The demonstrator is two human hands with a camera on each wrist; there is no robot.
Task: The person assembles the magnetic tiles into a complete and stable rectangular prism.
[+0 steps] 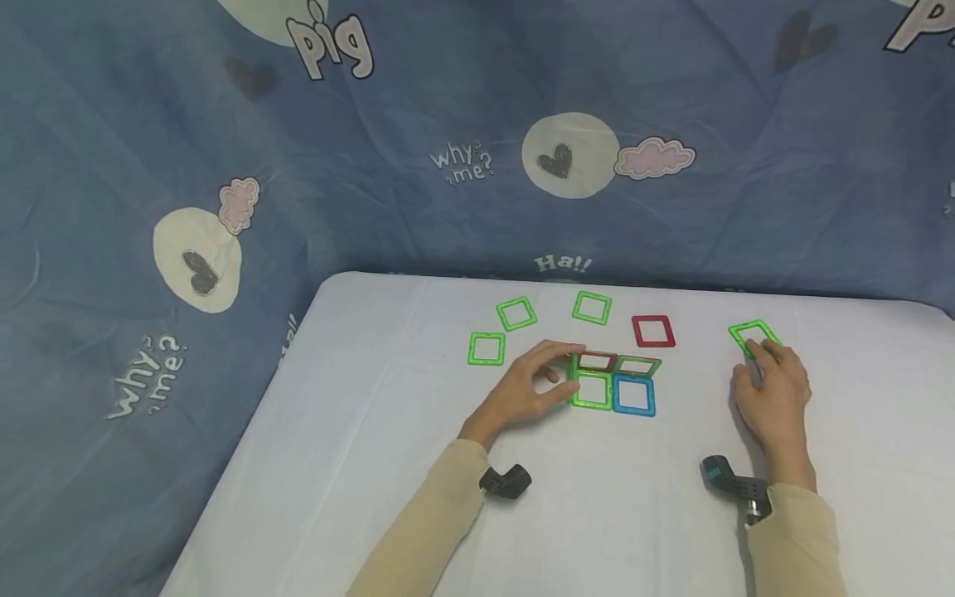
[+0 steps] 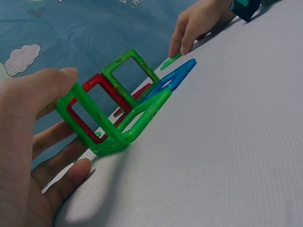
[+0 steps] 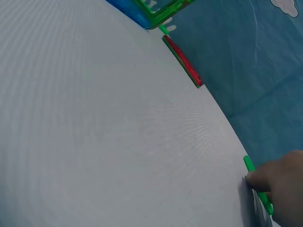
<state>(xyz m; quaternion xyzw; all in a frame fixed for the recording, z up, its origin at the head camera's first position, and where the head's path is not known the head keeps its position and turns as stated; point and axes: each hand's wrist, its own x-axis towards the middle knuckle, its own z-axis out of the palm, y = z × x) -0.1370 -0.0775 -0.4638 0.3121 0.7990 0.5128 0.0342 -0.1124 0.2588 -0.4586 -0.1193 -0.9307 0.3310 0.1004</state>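
My left hand (image 1: 525, 388) holds the upright green square magnetic tile (image 2: 92, 113) at the left end of a small structure, between thumb and fingers. A flat green tile (image 1: 593, 407) and a flat blue tile (image 1: 634, 413) lie side by side in it. Behind them stand a red tile (image 1: 597, 367) and another green tile (image 1: 638, 371), leaning somewhat backward. To the right, my right hand (image 1: 776, 394) touches a separate green tile (image 1: 755, 322) with its fingertips; its thumb appears apart from that tile. Part of the tile is hidden under the fingers.
Loose green tiles (image 1: 487, 361) (image 1: 516, 324) (image 1: 592, 321) lie behind and left of the structure. A loose red tile (image 1: 653, 344) lies behind its right side. The white table (image 1: 634, 514) ends at a blue printed cloth (image 1: 448, 224).
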